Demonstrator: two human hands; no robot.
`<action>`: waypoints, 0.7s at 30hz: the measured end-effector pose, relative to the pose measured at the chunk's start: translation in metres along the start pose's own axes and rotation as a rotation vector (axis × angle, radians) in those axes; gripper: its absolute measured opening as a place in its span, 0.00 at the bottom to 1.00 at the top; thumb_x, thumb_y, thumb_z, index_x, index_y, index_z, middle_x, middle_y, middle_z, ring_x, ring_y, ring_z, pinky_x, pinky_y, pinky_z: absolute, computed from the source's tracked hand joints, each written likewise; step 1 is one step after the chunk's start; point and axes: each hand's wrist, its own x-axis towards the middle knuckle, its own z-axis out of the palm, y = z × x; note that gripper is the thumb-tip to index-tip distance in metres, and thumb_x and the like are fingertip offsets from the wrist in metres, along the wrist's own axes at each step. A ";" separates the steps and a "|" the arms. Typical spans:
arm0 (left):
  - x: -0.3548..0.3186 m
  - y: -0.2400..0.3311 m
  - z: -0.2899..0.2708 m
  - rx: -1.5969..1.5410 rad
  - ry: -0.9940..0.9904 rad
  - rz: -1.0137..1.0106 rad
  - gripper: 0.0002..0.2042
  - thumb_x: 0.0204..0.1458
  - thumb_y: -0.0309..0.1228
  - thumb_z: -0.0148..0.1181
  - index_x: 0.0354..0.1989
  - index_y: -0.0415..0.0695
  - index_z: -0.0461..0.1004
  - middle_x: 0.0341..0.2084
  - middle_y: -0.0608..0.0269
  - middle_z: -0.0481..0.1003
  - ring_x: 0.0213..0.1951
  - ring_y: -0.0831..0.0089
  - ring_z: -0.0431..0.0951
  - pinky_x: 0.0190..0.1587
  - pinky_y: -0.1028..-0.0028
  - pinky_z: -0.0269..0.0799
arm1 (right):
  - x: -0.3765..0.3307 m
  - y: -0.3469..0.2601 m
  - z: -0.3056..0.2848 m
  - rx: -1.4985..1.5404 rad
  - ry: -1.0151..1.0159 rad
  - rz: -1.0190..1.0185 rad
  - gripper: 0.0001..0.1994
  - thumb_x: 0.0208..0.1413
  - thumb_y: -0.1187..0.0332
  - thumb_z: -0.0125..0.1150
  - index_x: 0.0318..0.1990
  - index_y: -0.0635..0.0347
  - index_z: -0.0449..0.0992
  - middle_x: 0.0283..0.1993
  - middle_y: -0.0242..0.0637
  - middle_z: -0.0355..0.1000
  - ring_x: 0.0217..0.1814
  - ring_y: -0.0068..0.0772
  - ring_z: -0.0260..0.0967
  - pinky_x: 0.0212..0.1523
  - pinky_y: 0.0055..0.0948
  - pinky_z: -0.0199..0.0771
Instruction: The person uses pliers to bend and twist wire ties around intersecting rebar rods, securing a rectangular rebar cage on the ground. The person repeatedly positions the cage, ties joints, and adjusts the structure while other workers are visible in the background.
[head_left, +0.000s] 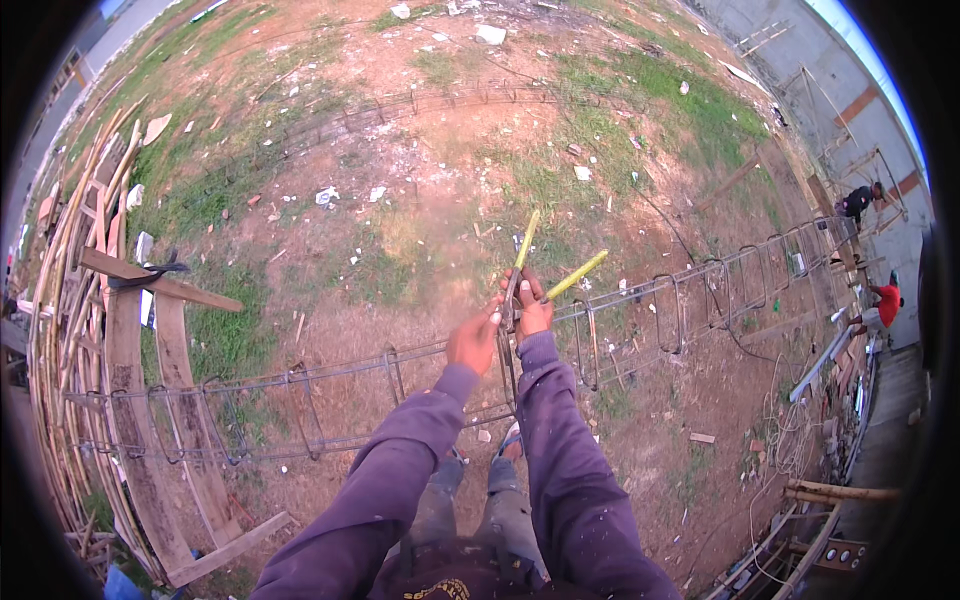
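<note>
Right hand [533,314] clamped round yellow-handled pliers [548,270] at rebar cage [640,305]. Left hand [474,342] pinching stirrup [508,345], seemingly with tie wire, too small to confirm.

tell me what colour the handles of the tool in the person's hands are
Yellow. The tool handles stick up from the right hand over the rebar cage, seen in the head view.
</note>
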 end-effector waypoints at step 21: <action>-0.003 0.021 -0.033 -0.117 -0.077 -0.071 0.32 0.53 0.55 0.53 0.58 0.43 0.66 0.42 0.42 0.75 0.45 0.49 0.76 0.48 0.61 0.70 | -0.001 -0.028 0.045 -0.255 -0.216 0.107 0.25 0.56 0.42 0.53 0.32 0.58 0.67 0.23 0.30 0.63 0.22 0.23 0.60 0.25 0.22 0.62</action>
